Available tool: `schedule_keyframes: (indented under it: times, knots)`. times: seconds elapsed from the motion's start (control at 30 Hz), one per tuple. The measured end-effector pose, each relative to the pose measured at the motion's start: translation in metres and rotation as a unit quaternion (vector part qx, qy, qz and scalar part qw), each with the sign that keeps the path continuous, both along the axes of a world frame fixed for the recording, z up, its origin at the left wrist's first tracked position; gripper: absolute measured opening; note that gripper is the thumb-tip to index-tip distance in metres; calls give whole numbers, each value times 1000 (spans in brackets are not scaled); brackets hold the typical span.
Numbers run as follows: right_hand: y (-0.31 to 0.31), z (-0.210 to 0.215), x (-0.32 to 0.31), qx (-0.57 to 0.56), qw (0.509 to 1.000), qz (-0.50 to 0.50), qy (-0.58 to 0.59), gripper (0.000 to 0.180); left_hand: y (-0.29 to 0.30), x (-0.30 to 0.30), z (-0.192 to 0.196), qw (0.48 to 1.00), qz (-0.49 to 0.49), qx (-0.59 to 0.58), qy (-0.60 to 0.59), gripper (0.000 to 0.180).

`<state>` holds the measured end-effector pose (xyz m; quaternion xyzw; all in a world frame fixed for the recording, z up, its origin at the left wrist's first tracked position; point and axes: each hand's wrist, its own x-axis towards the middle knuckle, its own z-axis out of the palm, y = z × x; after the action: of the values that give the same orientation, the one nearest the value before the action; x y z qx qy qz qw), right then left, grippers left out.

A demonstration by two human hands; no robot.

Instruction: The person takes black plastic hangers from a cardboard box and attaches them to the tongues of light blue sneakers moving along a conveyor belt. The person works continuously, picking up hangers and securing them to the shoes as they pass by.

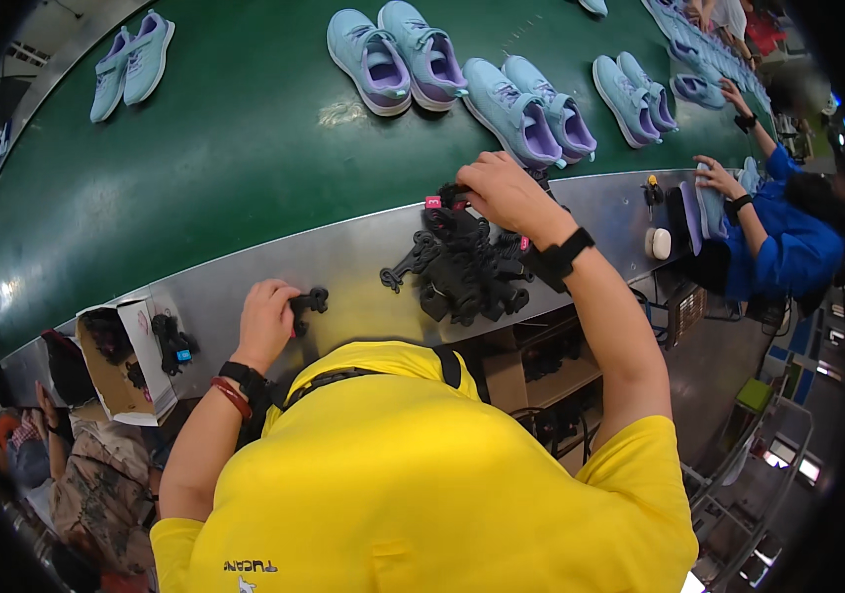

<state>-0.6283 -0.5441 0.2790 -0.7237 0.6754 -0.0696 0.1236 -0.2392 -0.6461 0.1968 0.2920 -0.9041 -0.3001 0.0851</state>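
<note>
Both hands busy with black plastic bits at the edge of the shoe line.

Left hand (266,321) has its grip closed on a small black piece (310,300) on the steel tabletop (343,262); right hand (504,193) reaches into the pile of black pieces (462,267), can't tell if that grip is closed or not. Small pink tags (433,202) sit at the pile's top. An open white and brown box (131,361) holding more sits to the left. Pale blue sneakers (398,59) ride the green belt (225,148) behind, and a co-worker's blue sleeve (788,252) is at the right.
</note>
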Motion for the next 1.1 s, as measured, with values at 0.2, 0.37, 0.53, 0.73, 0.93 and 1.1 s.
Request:
schedule_keyframes:
  times: [0.2, 0.37, 0.53, 0.73, 0.93, 1.1]
  knots:
    - [15, 7, 71, -58, 988, -105, -101, 15, 20, -98, -4, 993, -106, 34, 46, 30]
    - [51, 9, 90, -53, 947, -252, -190, 21, 41, -157, -16, 993, -120, 6, -6, 42]
    - [76, -5, 91, 30, 934, -251, -252, 20, 51, -170, -27, 991, -128, 19, -20, 33]
    - [87, -16, 88, 46, 953, -212, -212, 20, 57, -162, -20, 993, -28, 100, -64, 29]
    - [90, -19, 87, 3, 988, -96, -120, 18, 73, -161, -15, 977, 82, 193, -37, 26]
    - [99, -20, 85, -21, 989, -76, -124, 13, 69, -160, -23, 926, 89, 361, 66, 18]
